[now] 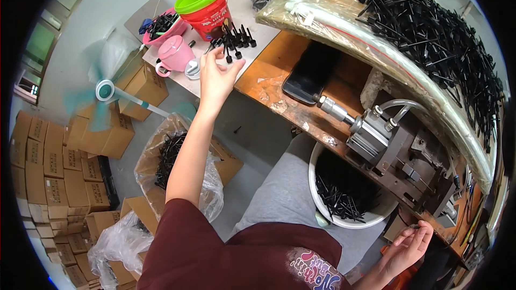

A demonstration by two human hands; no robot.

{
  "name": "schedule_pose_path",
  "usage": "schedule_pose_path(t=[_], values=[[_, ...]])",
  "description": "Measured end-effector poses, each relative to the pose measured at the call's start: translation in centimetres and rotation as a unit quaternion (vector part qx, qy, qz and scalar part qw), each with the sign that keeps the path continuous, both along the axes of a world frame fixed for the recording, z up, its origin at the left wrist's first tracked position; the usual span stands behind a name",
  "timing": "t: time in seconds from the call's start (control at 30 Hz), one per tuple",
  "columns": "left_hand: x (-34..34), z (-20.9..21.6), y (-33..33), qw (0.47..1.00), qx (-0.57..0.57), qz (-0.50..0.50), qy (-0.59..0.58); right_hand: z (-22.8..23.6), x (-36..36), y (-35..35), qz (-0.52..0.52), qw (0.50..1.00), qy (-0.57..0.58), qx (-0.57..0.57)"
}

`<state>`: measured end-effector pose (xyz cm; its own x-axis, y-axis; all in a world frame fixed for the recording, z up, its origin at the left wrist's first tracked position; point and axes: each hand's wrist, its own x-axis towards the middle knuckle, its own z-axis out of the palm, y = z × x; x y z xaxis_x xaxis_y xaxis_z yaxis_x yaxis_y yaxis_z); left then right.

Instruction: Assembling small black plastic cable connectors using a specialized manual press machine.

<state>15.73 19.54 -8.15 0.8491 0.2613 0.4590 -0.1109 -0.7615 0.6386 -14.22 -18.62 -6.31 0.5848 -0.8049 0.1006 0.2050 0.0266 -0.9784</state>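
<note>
My left hand (215, 75) reaches over the pale side table, thumb and forefinger apart. Between and just beyond those fingertips stand several small black plastic parts (238, 37) with thin stems and thick heads; contact with the closest one is unclear. At the lower right, beside the bench edge, my right hand (411, 247) pinches a small dark piece (414, 226), too little of which shows to name. Near that hand, a dark metal fixture (398, 166) with a silver air cylinder (371, 137) is mounted on the wooden bench (258, 78).
A white bucket (313, 182) of black parts stands under the bench edge by my legs. More parts heap on a plastic-wrapped tray (344, 27). A red bucket (207, 21), pink mug (176, 53), black phone (312, 72), fan (105, 90) and stacked cartons (54, 166) surround me.
</note>
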Motion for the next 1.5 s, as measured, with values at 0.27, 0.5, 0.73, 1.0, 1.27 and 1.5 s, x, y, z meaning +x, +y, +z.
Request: schedule_pose_path(t=[0.27,0.5,0.73,1.0,1.27,1.5], values=[[5.6,-2.2,0.8,0.997,0.066,0.032,-0.037,-0.3,-1.1,-0.2,-0.006,1.000,-0.008,0.016],[4.4,0.6,0.2,0.990,0.045,0.022,-0.133,0.0,-0.3,0.7,-0.013,0.999,-0.003,0.040],[3.4,-1.0,2.2,0.976,0.213,-0.005,-0.039,-0.2,0.4,1.6,0.029,0.997,-0.007,0.066],[-0.7,-2.0,3.2,0.976,0.214,-0.046,0.001,0.0,-0.1,2.0,0.066,0.992,0.010,0.103],[-11.9,5.0,-8.4,0.941,-0.065,-0.287,-0.167,0.5,1.4,1.8,0.145,0.980,0.001,0.139],[-17.2,5.6,-18.6,0.790,-0.117,-0.602,0.012,2.6,3.7,1.6,0.243,0.958,0.008,0.151]])
